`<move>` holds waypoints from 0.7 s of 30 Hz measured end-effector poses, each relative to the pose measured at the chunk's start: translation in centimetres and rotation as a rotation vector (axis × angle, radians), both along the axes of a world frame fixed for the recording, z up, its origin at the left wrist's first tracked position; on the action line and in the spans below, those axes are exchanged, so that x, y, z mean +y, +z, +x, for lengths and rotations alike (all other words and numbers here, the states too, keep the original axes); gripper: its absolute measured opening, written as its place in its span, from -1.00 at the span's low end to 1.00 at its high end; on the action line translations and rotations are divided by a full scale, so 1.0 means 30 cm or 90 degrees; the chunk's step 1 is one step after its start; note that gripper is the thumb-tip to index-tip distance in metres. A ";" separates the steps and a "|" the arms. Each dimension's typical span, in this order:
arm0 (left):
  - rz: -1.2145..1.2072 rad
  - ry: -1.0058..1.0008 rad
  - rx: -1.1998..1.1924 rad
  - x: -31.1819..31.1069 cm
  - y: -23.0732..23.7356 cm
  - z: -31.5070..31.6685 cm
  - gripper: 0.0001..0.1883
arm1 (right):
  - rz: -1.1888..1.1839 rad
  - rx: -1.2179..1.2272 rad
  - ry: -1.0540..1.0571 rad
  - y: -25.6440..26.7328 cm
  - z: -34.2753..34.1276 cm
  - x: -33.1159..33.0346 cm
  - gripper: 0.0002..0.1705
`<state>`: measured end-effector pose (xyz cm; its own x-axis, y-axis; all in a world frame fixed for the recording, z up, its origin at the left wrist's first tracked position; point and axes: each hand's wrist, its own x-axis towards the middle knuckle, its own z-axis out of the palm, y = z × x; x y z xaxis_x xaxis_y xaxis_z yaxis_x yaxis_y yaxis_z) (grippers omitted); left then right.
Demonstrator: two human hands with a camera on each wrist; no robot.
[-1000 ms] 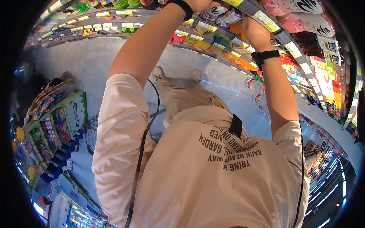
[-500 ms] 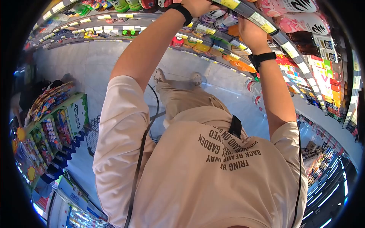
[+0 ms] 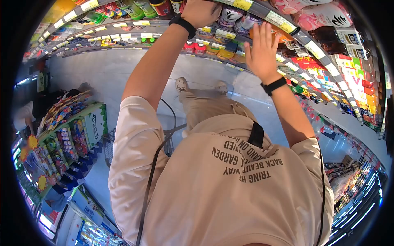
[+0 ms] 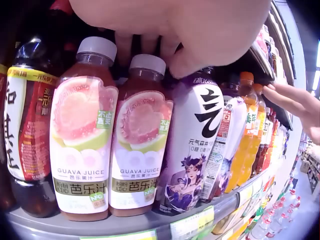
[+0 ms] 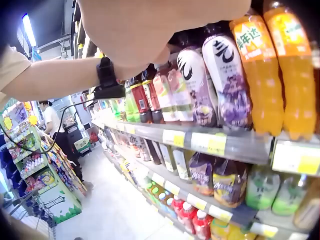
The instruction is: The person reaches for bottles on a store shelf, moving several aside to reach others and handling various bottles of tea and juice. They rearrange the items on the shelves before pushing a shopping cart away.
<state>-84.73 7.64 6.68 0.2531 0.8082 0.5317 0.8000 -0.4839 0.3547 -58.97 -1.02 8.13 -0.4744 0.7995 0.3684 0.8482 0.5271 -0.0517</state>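
The pair of guava juice bottles (image 4: 82, 142) stands upright at the front edge of the shelf (image 4: 55, 225), with a dark-liquid bottle (image 4: 32, 115) on one side and a purple-and-white soda bottle (image 4: 192, 145) just beside on the other. The left hand (image 3: 200, 14) is over their white caps, its fingers (image 4: 145, 47) bent down behind the nearer cap; their tips are hidden, so I cannot tell whether they hold anything. The right hand (image 3: 262, 51) is held out in front of the shelf, fingers straight and somewhat spread, nothing in it, near the orange soda bottles (image 5: 257, 70).

A guava bottle looks full, so it should feel fairly heavy for its size. The wall is probably smooth plastic that gives a little under a squeeze and may slip if damp, though unlikely to break easily. The best hold is likely around the shoulder below the cap, with the thumb in front. Neighbours crowd both sides and could be knocked, so the freer way is straight out past the front edge, lifting the base over its lip, toward the aisle floor (image 3: 123, 74).
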 end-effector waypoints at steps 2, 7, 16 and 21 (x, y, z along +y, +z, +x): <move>-0.063 -0.029 0.037 0.026 0.025 -0.017 -0.65 | -0.071 -0.004 0.019 -0.030 0.015 -0.095 -0.25; -0.288 -0.026 -0.397 0.032 0.093 0.032 -0.72 | -0.230 -0.023 0.005 -0.136 0.131 -0.332 -0.32; -0.468 -0.018 -0.579 0.056 0.147 0.024 -0.72 | -0.318 0.109 0.034 -0.066 0.192 -0.357 -0.46; -0.457 -0.049 -0.498 0.073 0.155 -0.008 -0.73 | -0.095 0.258 0.050 0.058 -0.089 -0.057 -0.45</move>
